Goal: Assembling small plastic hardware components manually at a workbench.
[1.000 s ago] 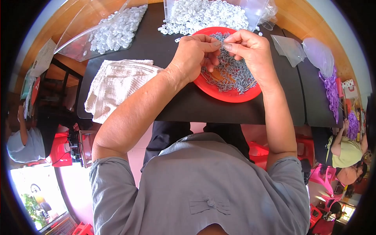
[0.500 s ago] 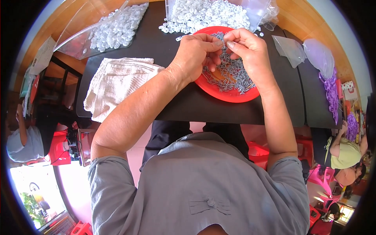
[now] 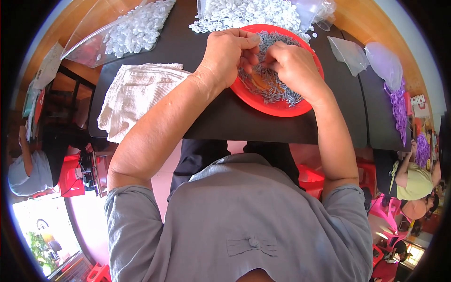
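A round red basin [image 3: 270, 111] holds a heap of small grey rod-like pieces [image 3: 286, 91], perhaps screws. Over its left rim, my left hand [image 3: 228, 54] is closed, thumb pressed to the index finger; whatever sits in that pinch is too small to make out. Reaching down into the heap is my right hand [image 3: 298, 68], its fingers bunched together among the grey pieces. Its fingertips are partly hidden, so I cannot see what they grip. Behind the basin lies a pile of small white plastic pieces with holes [image 3: 249, 14].
A folded cream towel [image 3: 141, 94] lies on the black table [image 3: 221, 124] beside my left forearm. More white pieces fill a clear bag [image 3: 136, 35] at the far left. Clear plastic bags [image 3: 350, 54] and purple chain [image 3: 399, 115] are on the right. Other people sit at both sides.
My hands, close together at the fingertips before, are now apart. The right one has dropped into the grey pieces, while the left stays pinched near the left rim.
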{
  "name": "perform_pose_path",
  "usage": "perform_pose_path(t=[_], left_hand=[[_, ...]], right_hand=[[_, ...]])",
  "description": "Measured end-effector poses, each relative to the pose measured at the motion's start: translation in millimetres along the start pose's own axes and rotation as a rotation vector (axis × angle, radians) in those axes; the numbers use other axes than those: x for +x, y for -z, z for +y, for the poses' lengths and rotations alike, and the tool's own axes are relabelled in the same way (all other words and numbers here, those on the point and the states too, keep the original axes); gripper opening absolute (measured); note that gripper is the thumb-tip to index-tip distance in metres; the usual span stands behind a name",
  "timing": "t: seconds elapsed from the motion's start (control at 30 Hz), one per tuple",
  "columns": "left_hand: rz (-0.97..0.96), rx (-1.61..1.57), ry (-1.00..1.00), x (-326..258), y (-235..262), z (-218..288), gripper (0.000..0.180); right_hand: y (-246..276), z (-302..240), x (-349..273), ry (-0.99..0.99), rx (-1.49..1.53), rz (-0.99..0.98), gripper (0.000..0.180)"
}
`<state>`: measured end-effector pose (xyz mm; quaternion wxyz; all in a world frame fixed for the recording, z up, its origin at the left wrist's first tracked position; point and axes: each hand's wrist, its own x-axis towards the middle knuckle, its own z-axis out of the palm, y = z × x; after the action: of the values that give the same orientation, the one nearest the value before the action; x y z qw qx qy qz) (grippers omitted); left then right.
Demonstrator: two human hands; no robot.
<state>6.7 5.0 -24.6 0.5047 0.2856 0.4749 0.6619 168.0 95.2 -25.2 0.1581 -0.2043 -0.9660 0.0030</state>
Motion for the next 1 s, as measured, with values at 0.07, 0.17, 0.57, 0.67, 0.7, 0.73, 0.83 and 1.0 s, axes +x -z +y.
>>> perform_pose_path(t=[0.07, 0.17, 0.57, 0.67, 0.7, 0.73, 0.83, 1.0], left_hand=[[0.012, 0.020, 0.005, -1, 0, 0, 0.011], [0.008, 0.020, 0.001, -2, 0, 1, 0.010], [-0.020, 0.095, -0.011, -4, -2, 1, 0.014], [-0.051, 0.114, -0.019, -2, -3, -1, 0.016], [-0.057, 0.135, -0.031, -3, -4, -2, 0.016], [-0.063, 0.155, -0.042, -4, -5, -3, 0.015], [-0.073, 0.166, -0.039, -6, -7, -2, 0.014], [-0.066, 0.099, -0.037, -4, -8, -6, 0.009]], right_hand=[[4, 0, 0, -0.042, 0.176, 0.095, 0.009], [14, 3, -3, 0.002, 0.162, 0.090, 0.009], [21, 10, -1, -0.152, 0.346, 0.062, 0.004], [26, 13, -2, -0.192, 0.821, 0.081, 0.004], [26, 12, -2, -0.191, 0.822, 0.082, 0.004], [26, 8, -2, -0.214, 0.890, 0.112, 0.005], [25, 2, -1, -0.233, 0.972, 0.155, 0.008], [23, -7, 1, -0.250, 0.978, 0.183, 0.011]])
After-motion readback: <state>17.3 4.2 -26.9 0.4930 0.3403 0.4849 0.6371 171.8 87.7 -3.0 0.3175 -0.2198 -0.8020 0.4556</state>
